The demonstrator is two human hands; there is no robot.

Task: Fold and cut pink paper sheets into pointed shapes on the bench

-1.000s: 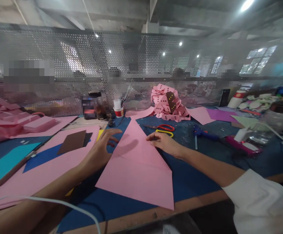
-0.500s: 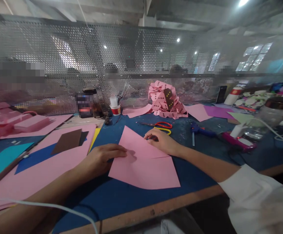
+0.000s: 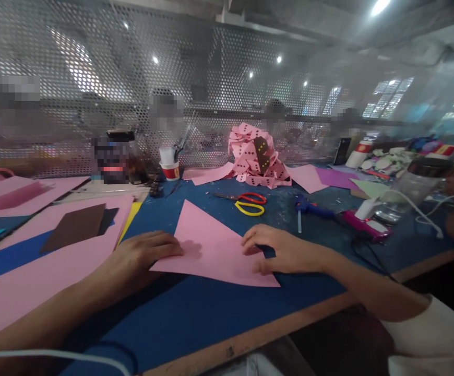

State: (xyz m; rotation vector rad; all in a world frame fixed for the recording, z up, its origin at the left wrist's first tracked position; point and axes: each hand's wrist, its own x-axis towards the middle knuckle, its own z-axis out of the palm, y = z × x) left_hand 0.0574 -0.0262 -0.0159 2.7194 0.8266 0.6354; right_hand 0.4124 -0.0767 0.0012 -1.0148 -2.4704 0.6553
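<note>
A person's two bare hands work at either side of a plain pink, roughly triangular sheet of paper (image 3: 211, 256) on a blue-covered worktop (image 3: 227, 329). The left hand (image 3: 141, 253) lays its fingers, held together, over the sheet's left edge; its thumb is hidden, so whether it grips cannot be told. The right hand (image 3: 282, 248) arches above the sheet's right side, thumb and fingers apart, clamped on nothing. With both hands on it, the sheet looks to be a piece midway through handling: it bears no dots, and whether its slanting upper edge is a fold or a cut cannot be made out. Just beyond the hands and between them, metal scissors with red and yellow loop handles (image 3: 238, 198) lie unused, as does a blue plastic gun-shaped tool, likely a glue gun (image 3: 315, 207), beyond the right hand. Farther ahead of the hands stands a rounded bundle of pink paper pieces with dark dots (image 3: 246, 151), by its look largely assembled, with one brown piece with yellow dots (image 3: 264, 151) on its face. Left of the left hand, large pink paper sheets (image 3: 66, 277) and a brown rectangular sheet (image 3: 76, 224) suggest material not yet used; how much work is left does not show.
</note>
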